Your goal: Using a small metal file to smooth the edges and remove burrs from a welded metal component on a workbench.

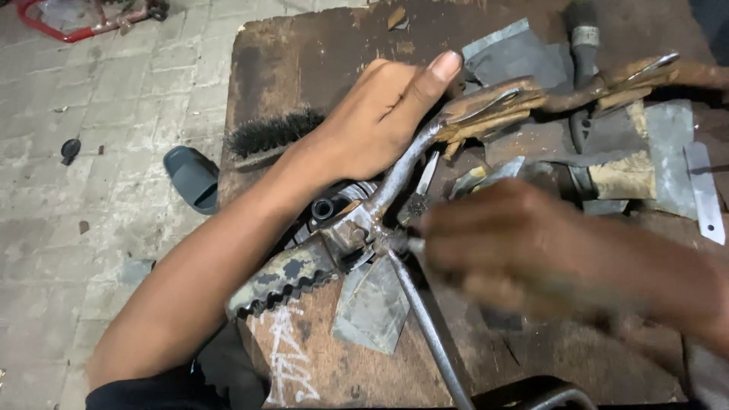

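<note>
Left hand: pressed flat on the metal lever, fingers straight.
Right hand: blurred, grip unclear (at the lever's joint).
Worktop: wire brush, metal scraps.

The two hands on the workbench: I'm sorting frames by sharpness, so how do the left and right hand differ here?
The left hand is sharp; the right hand is blurred. The left hand lies flat with fingers stretched, pressing on the bent metal rod; the right hand is curled near the rod's joint, and what it grips cannot be told. Both are bare and over the wooden workbench.
</note>
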